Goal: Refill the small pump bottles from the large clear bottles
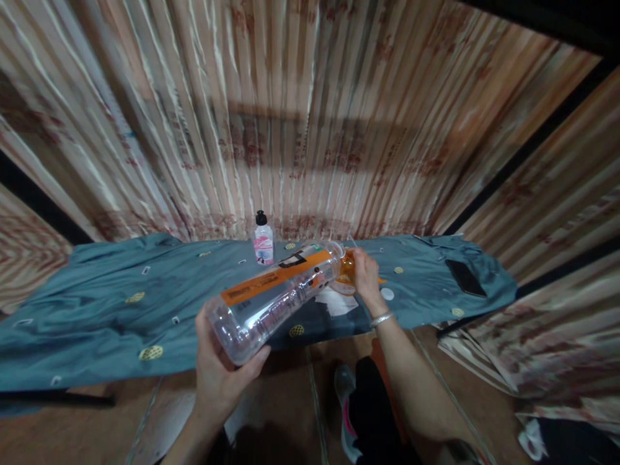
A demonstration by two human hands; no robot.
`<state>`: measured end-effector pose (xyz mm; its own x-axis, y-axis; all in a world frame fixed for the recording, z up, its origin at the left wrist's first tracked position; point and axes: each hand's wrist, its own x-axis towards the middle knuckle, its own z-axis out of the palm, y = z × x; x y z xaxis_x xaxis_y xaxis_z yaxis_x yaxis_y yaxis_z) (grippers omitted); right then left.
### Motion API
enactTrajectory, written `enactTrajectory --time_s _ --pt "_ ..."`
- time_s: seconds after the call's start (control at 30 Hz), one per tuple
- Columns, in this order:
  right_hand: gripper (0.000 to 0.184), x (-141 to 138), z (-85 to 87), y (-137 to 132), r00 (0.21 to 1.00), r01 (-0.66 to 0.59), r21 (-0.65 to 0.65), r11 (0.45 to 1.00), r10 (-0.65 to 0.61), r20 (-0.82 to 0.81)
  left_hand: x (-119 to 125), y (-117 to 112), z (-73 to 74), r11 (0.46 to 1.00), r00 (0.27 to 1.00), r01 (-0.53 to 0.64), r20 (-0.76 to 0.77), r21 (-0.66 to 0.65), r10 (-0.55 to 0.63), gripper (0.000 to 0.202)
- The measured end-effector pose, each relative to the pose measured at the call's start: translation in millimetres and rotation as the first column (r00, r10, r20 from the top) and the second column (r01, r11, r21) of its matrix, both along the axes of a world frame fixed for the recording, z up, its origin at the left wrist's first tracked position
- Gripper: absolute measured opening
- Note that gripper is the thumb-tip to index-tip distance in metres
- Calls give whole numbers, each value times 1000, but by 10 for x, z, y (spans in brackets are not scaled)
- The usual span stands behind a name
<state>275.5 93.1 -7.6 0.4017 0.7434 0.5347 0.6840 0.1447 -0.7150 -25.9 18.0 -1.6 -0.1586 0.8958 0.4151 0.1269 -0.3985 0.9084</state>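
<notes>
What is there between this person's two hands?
The head view shows a large clear bottle slanting from the left hand toward the right hand, with an amber item near its neck.

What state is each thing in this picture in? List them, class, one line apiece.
Big bottle: tilted, held near its base by the left hand; contents unclear
Orange item: at the right hand, by the big bottle's neck; shape unclear
Small bottle: upright, black cap on
Phone: lying flat, dark
Paper: lying loose
Cloth: spread, wrinkled
Curtain: hanging in folds
</notes>
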Motion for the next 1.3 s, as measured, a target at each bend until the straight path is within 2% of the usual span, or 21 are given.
enactTrajectory --time_s 0.2,0.37,0.67,0.8,1.0,1.13,1.17,1.23,1.3 --pt "63 -76 21 -62 999 -23 -10 1000 23 -27 -68 10 68 999 999 -16 -50 36 17 87" --pt "70 -116 29 -90 1000 6 -37 999 -6 17 -102 8 128 996 993 -42 -110 74 50 96" --pt "78 -94 26 -66 999 27 -51 998 -28 -20 -157 24 16 984 973 -35 -220 174 73 90" --pt "82 -82 28 -39 998 43 -67 997 -45 -32 -188 21 -18 984 957 24 -289 178 29 95" --pt "82 -76 27 -20 999 46 -63 997 -47 -23 -199 30 -62 987 953 20 -302 160 30 95" --pt "81 -76 30 -23 999 31 -52 998 -33 -32 -127 -8 -56 995 977 35 -211 94 -15 97" --pt "81 -76 32 -23 999 39 -54 998 -40 -27 -88 -35 -34 998 987 38 -157 47 -31 98" --pt "80 -76 36 -18 998 63 -58 996 -64 -13 3 -105 36 998 999 22 48 -66 -19 98" --pt "79 -75 38 -11 996 93 -61 994 -94 -6 93 -182 128 989 988 14 153 -145 9 103"
